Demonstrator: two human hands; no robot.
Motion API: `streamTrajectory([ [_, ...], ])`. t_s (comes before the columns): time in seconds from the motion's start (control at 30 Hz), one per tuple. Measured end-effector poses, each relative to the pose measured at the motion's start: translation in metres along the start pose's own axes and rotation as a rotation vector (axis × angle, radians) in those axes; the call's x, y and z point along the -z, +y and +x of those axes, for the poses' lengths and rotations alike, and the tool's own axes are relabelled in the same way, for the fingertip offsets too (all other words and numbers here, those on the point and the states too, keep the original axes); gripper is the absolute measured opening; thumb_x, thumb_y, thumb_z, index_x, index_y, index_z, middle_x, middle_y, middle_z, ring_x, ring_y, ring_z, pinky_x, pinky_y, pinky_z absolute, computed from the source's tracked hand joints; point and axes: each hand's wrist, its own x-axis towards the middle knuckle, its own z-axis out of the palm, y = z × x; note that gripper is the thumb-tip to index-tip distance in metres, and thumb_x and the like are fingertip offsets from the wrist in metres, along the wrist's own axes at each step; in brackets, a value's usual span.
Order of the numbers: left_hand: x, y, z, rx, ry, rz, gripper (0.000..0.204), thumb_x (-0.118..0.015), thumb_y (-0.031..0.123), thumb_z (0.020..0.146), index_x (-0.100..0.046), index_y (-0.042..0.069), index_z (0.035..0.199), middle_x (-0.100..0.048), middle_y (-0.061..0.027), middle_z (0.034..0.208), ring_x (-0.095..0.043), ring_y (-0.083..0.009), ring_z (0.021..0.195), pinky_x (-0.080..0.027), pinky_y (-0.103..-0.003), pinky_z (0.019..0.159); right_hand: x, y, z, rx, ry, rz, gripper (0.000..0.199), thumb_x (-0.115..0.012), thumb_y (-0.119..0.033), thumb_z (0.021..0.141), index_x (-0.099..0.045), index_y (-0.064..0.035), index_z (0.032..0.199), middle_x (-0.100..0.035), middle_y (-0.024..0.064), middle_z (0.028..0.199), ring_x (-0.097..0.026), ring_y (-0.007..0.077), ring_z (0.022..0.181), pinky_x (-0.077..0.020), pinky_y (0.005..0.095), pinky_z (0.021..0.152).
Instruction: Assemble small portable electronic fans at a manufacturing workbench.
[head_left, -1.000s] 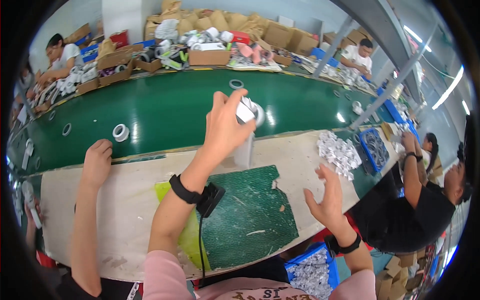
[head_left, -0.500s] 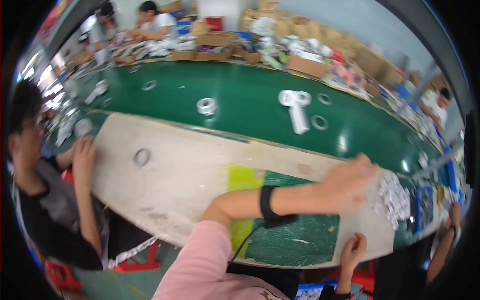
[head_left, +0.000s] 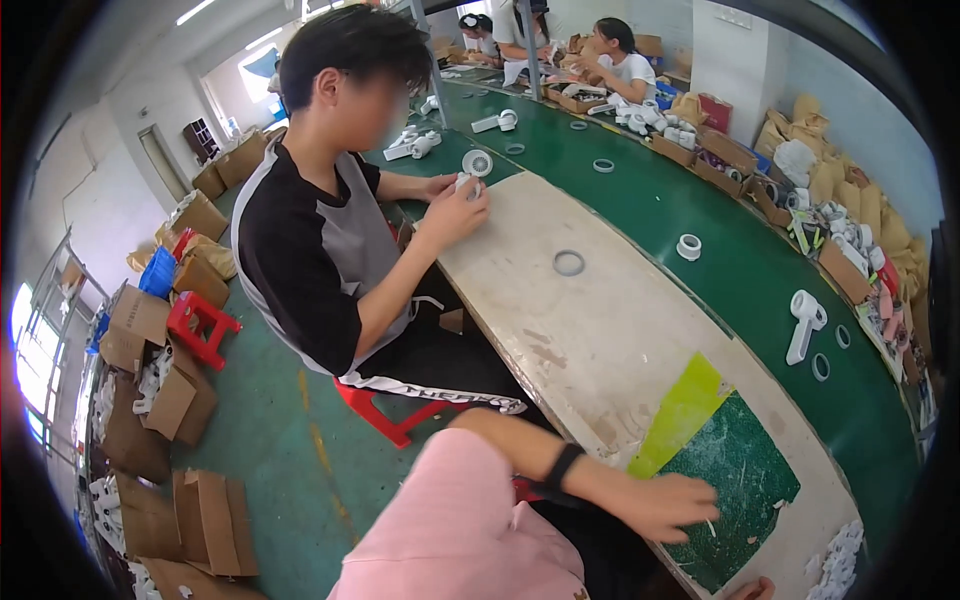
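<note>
My left hand point(head_left: 672, 507), with a black band on its wrist, is over the dark green mat point(head_left: 745, 460) on the pale board point(head_left: 520, 240). Its fingers are spread apart and hold nothing I can see. A thin white sliver point(head_left: 711, 527) lies on the mat by the fingertips. Only a small part of my right hand point(head_left: 755, 589) shows at the lower edge, by the board's near side; its fingers are mostly cut off. Beside the mat lies a yellow-green strip point(head_left: 685, 412). A heap of small white pieces point(head_left: 838, 562) sits at the board's right end.
To my left a seated co-worker handles a white round part point(head_left: 466, 184). A grey ring point(head_left: 569, 262) rests on the board. Beyond, on the green table point(head_left: 650, 210), are a white cup-shaped part point(head_left: 689, 246) and a white handled part point(head_left: 803, 325). Cardboard boxes point(head_left: 213, 515) line the floor.
The view has swung to the left. My left hand has come back from the heap of white pieces to the mat. My right hand is now mostly out of the picture.
</note>
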Motion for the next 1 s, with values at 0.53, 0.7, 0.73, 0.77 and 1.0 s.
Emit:
streamTrajectory([
  [0.53,-0.021,0.017,-0.009,0.306,0.225,-0.011,0.008,-0.059,0.0,0.082,-0.062,-0.002,0.09,-0.062,-0.0196,0.074,-0.06,-0.0291,0.062,-0.048,-0.033,0.057,-0.027,-0.024,0.004,-0.212,-0.038,0.137,0.015,-0.06,-0.001,0.072,-0.056,-0.0056,0.086,-0.056,0.0132,0.078,-0.056,0.034,0.071,-0.0461,0.0423,0.062],
  [0.7,-0.037,0.011,0.017,0.333,0.003,-0.165,0.006,-0.062,0.005,0.083,-0.065,0.002,0.088,-0.059,-0.0165,0.071,-0.052,-0.029,0.055,-0.043,-0.037,0.05,-0.013,-0.019,0.007,-0.168,0.12,0.208,0.014,-0.061,0.002,0.074,-0.06,-0.0039,0.086,-0.057,0.0086,0.066,-0.057,0.0242,0.056,-0.0454,0.0327,0.051],
  [0.73,-0.038,0.015,0.017,0.313,-0.032,-0.207,0.006,-0.062,0.005,0.083,-0.065,0.002,0.088,-0.059,-0.0165,0.071,-0.052,-0.029,0.055,-0.043,-0.037,0.05,-0.003,-0.021,0.004,-0.237,0.059,0.238,0.015,-0.062,0.003,0.073,-0.058,-0.003,0.087,-0.056,0.0092,0.067,-0.056,0.0252,0.055,-0.0442,0.0336,0.05],
  [0.77,-0.039,0.013,0.014,0.283,-0.061,-0.135,0.007,-0.063,0.006,0.082,-0.065,0.002,0.088,-0.06,-0.0178,0.073,-0.054,-0.03,0.057,-0.045,-0.038,0.052,0.002,-0.021,0.004,-0.242,0.059,0.216,0.016,-0.062,0.003,0.073,-0.058,-0.0033,0.087,-0.054,0.0082,0.066,-0.055,0.0242,0.053,-0.0434,0.0331,0.049],
  [1.0,-0.02,0.008,0.018,0.649,-0.43,-0.045,0.022,-0.06,0.021,0.084,-0.066,0.003,0.096,-0.063,-0.0227,0.083,-0.06,-0.0373,0.075,-0.049,-0.046,0.068,-0.005,-0.025,0.008,-0.218,0.02,0.108,0.017,-0.063,0.002,0.07,-0.057,-0.0034,0.086,-0.054,0.0075,0.065,-0.054,0.0238,0.053,-0.0432,0.0328,0.049],
])
